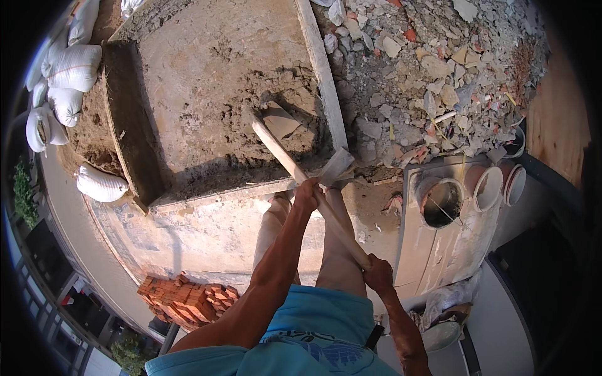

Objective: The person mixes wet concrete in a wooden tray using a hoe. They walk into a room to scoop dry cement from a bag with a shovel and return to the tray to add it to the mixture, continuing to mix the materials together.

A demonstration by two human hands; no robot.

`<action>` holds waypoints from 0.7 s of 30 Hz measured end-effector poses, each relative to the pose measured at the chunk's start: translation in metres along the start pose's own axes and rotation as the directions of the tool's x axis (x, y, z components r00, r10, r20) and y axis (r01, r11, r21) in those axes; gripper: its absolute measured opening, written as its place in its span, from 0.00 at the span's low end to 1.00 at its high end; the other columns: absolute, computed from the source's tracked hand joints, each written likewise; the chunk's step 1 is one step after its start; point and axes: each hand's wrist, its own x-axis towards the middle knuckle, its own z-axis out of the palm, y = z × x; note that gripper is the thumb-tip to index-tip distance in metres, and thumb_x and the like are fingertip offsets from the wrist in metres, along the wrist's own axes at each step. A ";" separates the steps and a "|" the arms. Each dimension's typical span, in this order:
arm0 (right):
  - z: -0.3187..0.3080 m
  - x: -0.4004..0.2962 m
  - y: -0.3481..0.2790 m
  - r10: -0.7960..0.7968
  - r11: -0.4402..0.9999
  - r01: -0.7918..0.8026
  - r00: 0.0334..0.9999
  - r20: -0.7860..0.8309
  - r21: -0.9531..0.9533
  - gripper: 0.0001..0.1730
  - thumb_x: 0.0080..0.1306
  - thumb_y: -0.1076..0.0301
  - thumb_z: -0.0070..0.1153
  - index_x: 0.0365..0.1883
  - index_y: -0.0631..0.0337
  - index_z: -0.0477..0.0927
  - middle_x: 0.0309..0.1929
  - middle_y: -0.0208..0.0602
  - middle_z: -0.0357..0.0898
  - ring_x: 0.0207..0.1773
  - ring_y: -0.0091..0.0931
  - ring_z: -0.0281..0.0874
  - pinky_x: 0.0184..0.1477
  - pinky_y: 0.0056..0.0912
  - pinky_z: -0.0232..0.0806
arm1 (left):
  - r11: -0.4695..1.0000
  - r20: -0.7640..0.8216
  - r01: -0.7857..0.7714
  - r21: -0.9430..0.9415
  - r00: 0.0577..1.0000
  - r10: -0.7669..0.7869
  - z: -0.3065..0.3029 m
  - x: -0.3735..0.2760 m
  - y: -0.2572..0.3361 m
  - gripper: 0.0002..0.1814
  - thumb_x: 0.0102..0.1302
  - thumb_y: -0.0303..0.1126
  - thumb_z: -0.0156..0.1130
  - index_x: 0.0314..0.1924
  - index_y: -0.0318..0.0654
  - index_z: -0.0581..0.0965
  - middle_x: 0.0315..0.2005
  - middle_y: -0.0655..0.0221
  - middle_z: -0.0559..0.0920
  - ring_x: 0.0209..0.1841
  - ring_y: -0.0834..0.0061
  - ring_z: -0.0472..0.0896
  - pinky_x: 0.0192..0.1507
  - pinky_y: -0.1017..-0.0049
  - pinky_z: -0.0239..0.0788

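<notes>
Both my hands grip the long wooden handle [277, 143] of a digging tool, which slants from lower right to upper left. My left hand [308, 193] holds the handle at mid-length; my right hand [377, 273] is closed around its near end. At the far end a flat metal blade [279, 120], like a hoe's or shovel's, lies against wet mortar or mud [301, 101] inside a board-edged mixing bed [188, 70]. How blade and handle join is partly hidden by the mud. My legs stand at the bed's near board [225, 196].
Broken rubble [437, 70] is heaped beyond the right board [324, 75]. A grey block or board piece [336, 165] lies at the near right corner. Buckets [441, 203] stand at right, white sacks [75, 68] at left, and stacked red bricks [183, 301] at lower left.
</notes>
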 end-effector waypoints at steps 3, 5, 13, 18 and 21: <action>0.005 0.006 -0.001 -0.050 0.996 0.053 0.998 -0.047 0.078 0.13 0.48 0.71 0.60 0.34 0.60 0.78 0.28 0.53 0.79 0.36 0.49 0.79 0.39 0.48 0.70 | 0.907 0.285 -0.421 -0.008 0.869 0.405 -0.005 -0.038 0.014 0.09 0.57 0.29 0.66 0.30 0.35 0.73 0.24 0.63 0.74 0.21 0.70 0.74 0.24 0.65 0.72; 0.002 0.025 -0.012 -0.117 0.981 0.129 0.989 -0.091 0.142 0.16 0.47 0.71 0.61 0.36 0.61 0.77 0.29 0.54 0.79 0.36 0.49 0.79 0.39 0.47 0.70 | 0.951 0.141 -0.308 -0.006 0.942 0.306 0.026 -0.075 0.063 0.09 0.55 0.27 0.67 0.30 0.35 0.74 0.22 0.66 0.73 0.21 0.71 0.73 0.24 0.67 0.71; -0.018 0.082 -0.168 -0.328 0.860 0.271 0.943 0.062 0.433 0.27 0.39 0.68 0.63 0.40 0.62 0.72 0.28 0.49 0.76 0.33 0.44 0.77 0.36 0.42 0.67 | 0.863 0.236 -0.499 0.083 0.851 0.469 0.055 -0.074 0.240 0.07 0.60 0.29 0.64 0.35 0.36 0.75 0.18 0.76 0.72 0.16 0.82 0.69 0.20 0.76 0.67; 0.036 0.046 -0.133 -0.042 0.832 -0.103 0.968 0.247 0.546 0.28 0.38 0.73 0.63 0.41 0.66 0.71 0.27 0.34 0.70 0.31 0.28 0.71 0.36 0.33 0.66 | 0.922 0.286 -0.328 0.204 0.921 0.265 0.019 0.022 0.134 0.08 0.59 0.28 0.63 0.27 0.38 0.73 0.16 0.72 0.71 0.15 0.75 0.70 0.18 0.71 0.68; 0.045 -0.002 -0.114 0.108 0.800 -0.297 0.926 0.362 0.521 0.33 0.37 0.66 0.67 0.43 0.68 0.71 0.32 0.51 0.78 0.37 0.41 0.79 0.42 0.39 0.69 | 0.954 0.232 -0.193 0.229 0.963 0.139 0.006 0.016 0.075 0.11 0.58 0.28 0.62 0.21 0.37 0.72 0.15 0.66 0.71 0.15 0.70 0.70 0.18 0.68 0.68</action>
